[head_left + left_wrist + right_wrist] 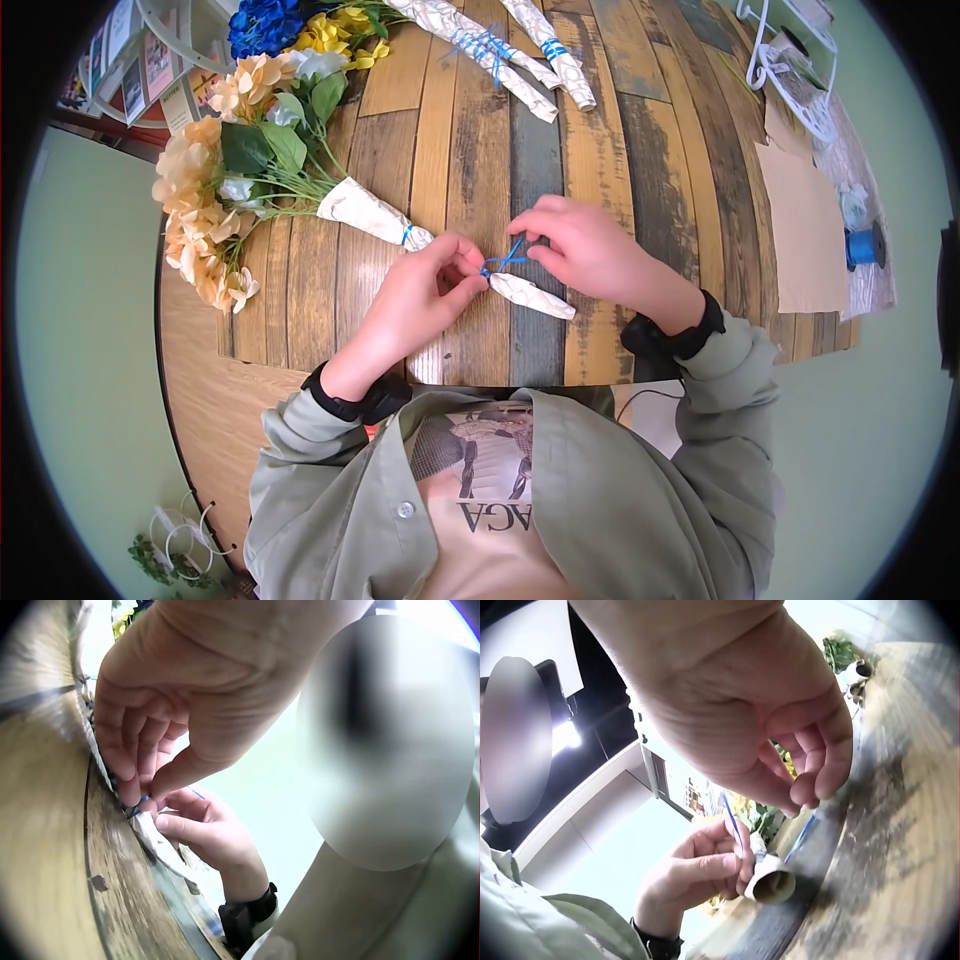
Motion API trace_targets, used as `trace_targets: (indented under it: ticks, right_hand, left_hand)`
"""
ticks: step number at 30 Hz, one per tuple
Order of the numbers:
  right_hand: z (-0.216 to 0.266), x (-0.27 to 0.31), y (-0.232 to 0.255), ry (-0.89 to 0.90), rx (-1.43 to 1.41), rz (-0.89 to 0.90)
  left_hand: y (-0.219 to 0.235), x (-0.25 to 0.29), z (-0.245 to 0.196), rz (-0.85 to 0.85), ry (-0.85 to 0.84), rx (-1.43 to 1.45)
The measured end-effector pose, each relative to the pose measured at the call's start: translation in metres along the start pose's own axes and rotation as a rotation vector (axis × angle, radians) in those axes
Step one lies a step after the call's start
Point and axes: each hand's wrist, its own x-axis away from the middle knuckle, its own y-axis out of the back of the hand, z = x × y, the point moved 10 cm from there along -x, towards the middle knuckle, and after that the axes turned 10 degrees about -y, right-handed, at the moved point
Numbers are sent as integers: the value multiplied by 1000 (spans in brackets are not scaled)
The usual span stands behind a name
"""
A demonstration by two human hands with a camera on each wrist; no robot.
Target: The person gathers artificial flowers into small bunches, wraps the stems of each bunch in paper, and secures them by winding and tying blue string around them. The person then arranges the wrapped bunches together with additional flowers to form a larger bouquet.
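A bouquet of peach and white artificial flowers [195, 195] lies on its side, its stems wrapped in cream patterned paper [365, 212]. My left hand [425, 290] pinches the narrow wrapping at a blue ribbon [486, 271], covering part of the paper. The rolled paper end [535, 297] sticks out past those fingers, and its hollow opening [774, 885] shows in the right wrist view. My right hand [590, 250] is just above the knot, fingers curled, thumb and fingertips right at the loose ribbon strands. Another blue tie [407, 234] circles the wrapping beyond my left fingers.
Blue and yellow flowers [265, 28] lie at the back left, with paper-wrapped stems [480, 50] reaching toward the middle. At right are a blue ribbon spool [865, 247], brown paper sheets [800, 230] and a white wire stand [800, 75]. The wooden table's front edge [480, 384] is close to my body.
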Motion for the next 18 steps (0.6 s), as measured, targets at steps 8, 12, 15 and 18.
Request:
trace_targets:
  ticks: [8, 12, 15, 18]
  right_hand:
    - [2, -6, -19, -47, 474, 59]
    - [9, 2, -20, -114, 124, 228]
    - [14, 2, -21, -140, -54, 172]
    - [14, -2, -21, -138, -118, 144]
  left_hand:
    - [5, -10, -7, -47, -45, -34]
    - [6, -14, 0, -71, -34, 11]
    - [6, -17, -14, -11, -32, -149]
    - [4, -19, -26, 29, -108, -261]
